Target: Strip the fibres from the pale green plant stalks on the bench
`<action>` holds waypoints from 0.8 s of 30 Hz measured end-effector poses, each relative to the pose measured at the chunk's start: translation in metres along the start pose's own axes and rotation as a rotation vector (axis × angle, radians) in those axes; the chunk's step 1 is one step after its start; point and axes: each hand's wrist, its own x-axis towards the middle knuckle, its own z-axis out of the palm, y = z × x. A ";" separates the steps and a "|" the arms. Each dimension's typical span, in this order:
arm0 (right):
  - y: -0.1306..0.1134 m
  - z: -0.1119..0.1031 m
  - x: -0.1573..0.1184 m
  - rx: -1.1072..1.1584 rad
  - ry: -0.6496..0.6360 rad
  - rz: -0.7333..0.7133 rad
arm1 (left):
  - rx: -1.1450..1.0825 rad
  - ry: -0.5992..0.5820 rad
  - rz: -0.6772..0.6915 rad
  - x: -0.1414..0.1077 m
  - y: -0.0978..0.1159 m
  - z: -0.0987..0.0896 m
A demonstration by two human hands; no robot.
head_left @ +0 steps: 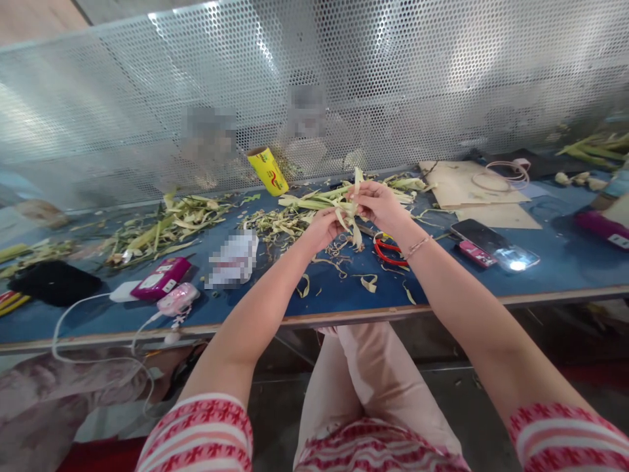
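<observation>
Both my hands are raised over the blue table, close together around a pale green husk strip (358,180). My right hand (378,204) pinches the strip between thumb and fingers, and its upper end sticks up above them. My left hand (323,229) is closed at the strip's lower part, just left of the right hand, where thin curled pieces hang down. Red-handled scissors (388,252) lie under my right wrist, partly covered by it. Behind the hands is a pile of green husks (309,200), with loose shreds scattered in front.
A yellow tube (268,172) leans near the perforated metal screen (393,92). A phone (491,244) with its light on lies to the right, near brown paper (466,187). Left are a purple box (164,278), a white cable (59,328) and another husk heap (162,229).
</observation>
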 end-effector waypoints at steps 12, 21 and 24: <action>-0.015 0.004 -0.009 0.050 -0.110 0.068 | 0.046 0.016 0.033 -0.002 0.000 0.001; -0.009 0.002 -0.006 -0.064 -0.074 0.126 | 0.034 -0.003 0.039 -0.001 0.000 -0.001; -0.006 0.000 -0.005 -0.103 -0.077 0.103 | 0.047 -0.015 0.060 -0.002 0.002 0.000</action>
